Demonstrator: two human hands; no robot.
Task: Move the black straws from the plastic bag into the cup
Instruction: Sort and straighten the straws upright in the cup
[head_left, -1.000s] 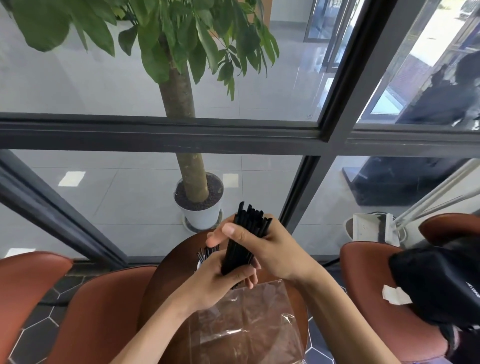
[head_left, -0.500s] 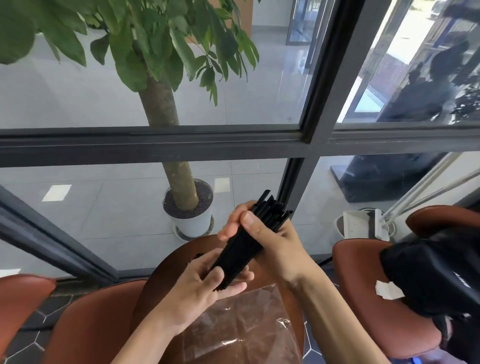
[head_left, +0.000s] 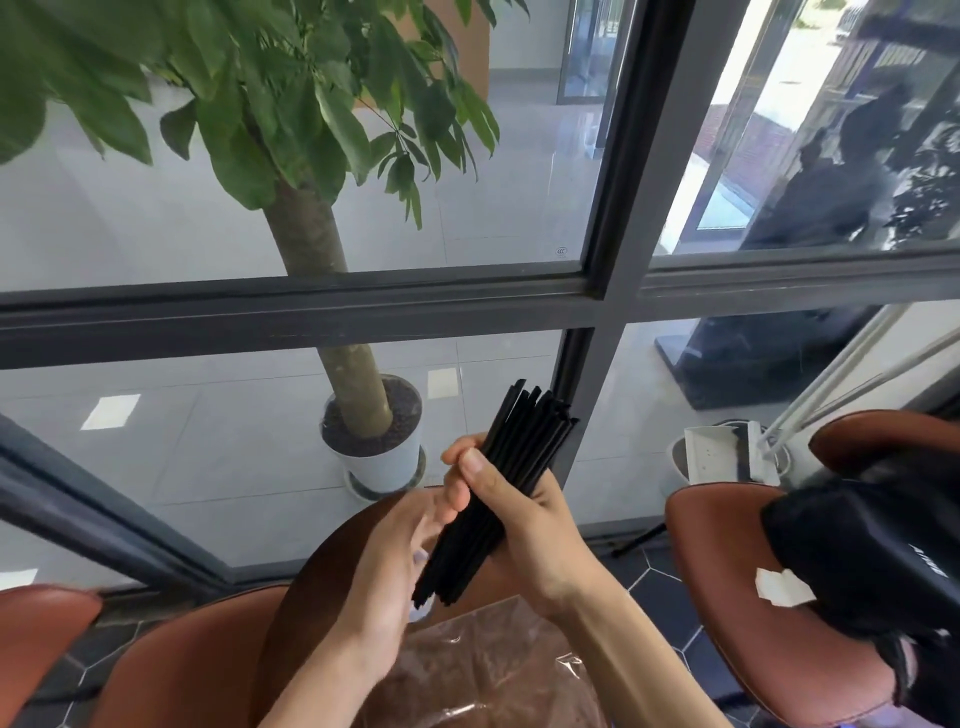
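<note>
With the black straws (head_left: 493, 499) bunched in my right hand (head_left: 524, 525), its grip closed round them, they are out of the plastic bag (head_left: 498, 670); my left hand (head_left: 387, 577) touches their lower ends, fingers loose. Reaching the cup remains, which I cannot see.

Glass wall (head_left: 519, 218), brown chairs (head_left: 727, 587)

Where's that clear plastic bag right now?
In the head view, the plastic bag lies flat on the round brown table at bottom centre, just below the bundle of black straws and between the person's forearms.
</note>
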